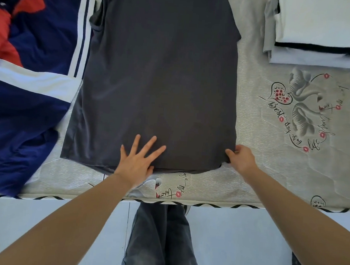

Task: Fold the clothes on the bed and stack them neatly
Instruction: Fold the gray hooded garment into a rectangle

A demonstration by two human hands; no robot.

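dark grey t-shirt (159, 79) spread on the bed (271, 159)
left hand (135, 162) presses its hem with fingers splayed flat; right hand (241, 157) pinches the hem's right corner.

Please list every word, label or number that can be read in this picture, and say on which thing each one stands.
"Best day of my life": script around the swan print on the grey bedsheet, upside down to the camera.
A second script print on the sheet's near edge: too partial to read.
Dark grey T-shirt, folded stack, navy and red clothes: no text visible.
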